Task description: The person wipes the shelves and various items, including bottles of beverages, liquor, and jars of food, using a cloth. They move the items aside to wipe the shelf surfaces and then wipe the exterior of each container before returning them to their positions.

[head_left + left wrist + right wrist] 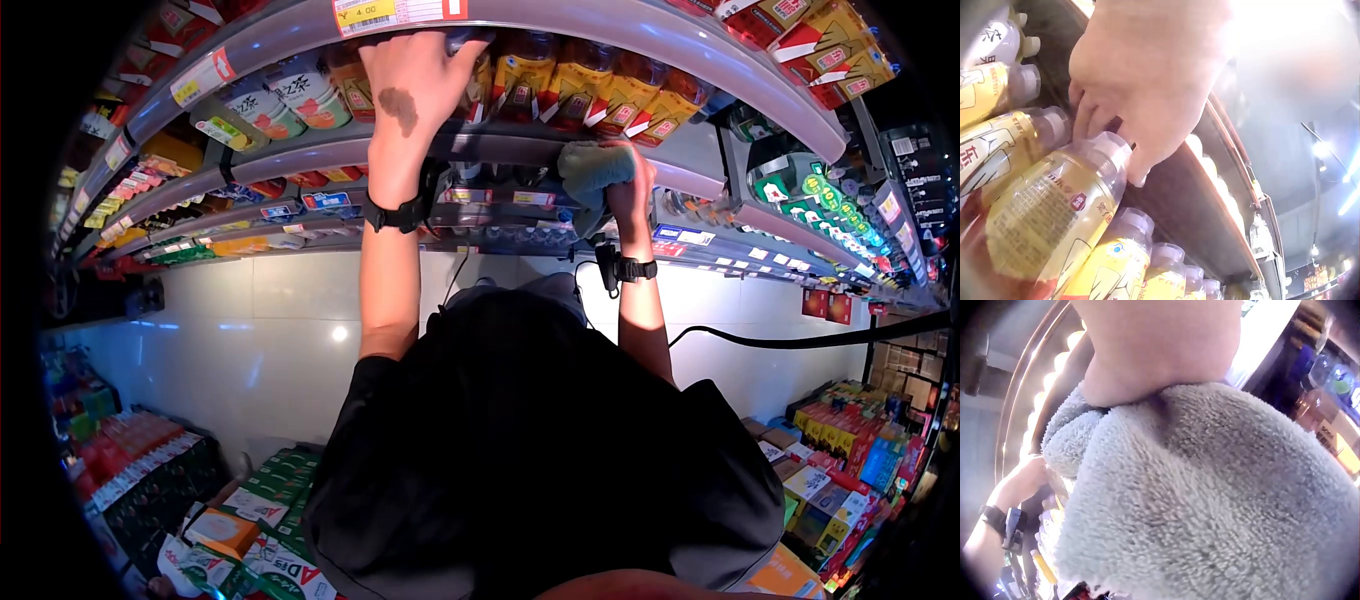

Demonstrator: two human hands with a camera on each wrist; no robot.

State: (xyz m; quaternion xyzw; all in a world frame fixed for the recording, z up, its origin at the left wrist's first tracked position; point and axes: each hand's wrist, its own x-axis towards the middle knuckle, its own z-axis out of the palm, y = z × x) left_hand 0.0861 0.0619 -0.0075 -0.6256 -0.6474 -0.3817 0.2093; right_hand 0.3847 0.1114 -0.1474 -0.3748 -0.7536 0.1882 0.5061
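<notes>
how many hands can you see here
2: the left hand, gripping a yellow-labelled bottle near its top, and the right hand, partly hidden by the grey cloth it holds.

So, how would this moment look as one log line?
left hand: grips yellow-labelled bottle near its top | right hand: holds fuzzy cloth | similar bottles: lined up on shelf

Left arm (388, 290) extended up the frame, left of centre. Left grip (417, 85) near top centre, back uppermost, fingers bent, thumb opposed. Right arm (640, 300) right of centre, also forward; right grip (631, 192) lower in frame, clasping, fingers largely hidden.
</notes>
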